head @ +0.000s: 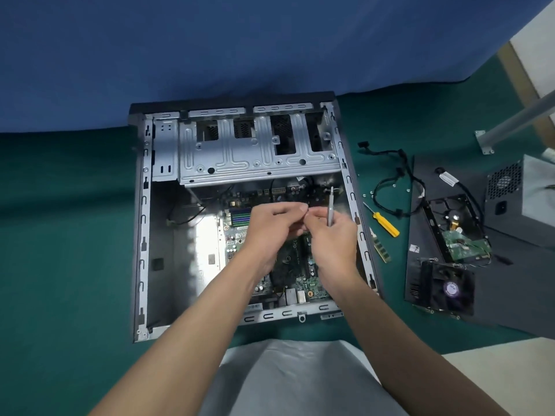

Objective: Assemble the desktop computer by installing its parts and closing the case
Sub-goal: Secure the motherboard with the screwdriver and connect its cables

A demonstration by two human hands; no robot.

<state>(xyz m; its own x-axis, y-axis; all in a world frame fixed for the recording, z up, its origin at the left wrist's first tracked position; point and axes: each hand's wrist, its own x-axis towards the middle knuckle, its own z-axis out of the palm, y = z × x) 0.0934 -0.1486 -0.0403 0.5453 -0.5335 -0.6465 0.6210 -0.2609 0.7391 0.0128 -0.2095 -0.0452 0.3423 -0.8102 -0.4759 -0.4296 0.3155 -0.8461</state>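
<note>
Writing is too blurred to read anywhere: a white tag (448,177) on a cable, a round purple sticker on the cooler fan (447,288) and a small sticker on the dark side panel (420,229) all sit well to the right of the hands. The left hand (270,226) and right hand (333,238) meet fingertip to fingertip above the motherboard (235,238), which lies in the open computer case (144,235) directly beneath them. The right hand grips a slim silver tool (330,205), its shaft standing up past the knuckles. The left thumb and forefinger are drawn together at the right fingertips; whether they pinch anything I cannot tell. Beyond the hands, the drive cage (258,157) overhangs the board's far edge. Just right of the case lie a yellow-handled screwdriver (386,224), a memory stick (380,246), loose screws (372,193) and black cables (402,169). Farther right are a hard drive (459,235) and a power supply (516,190).
</note>
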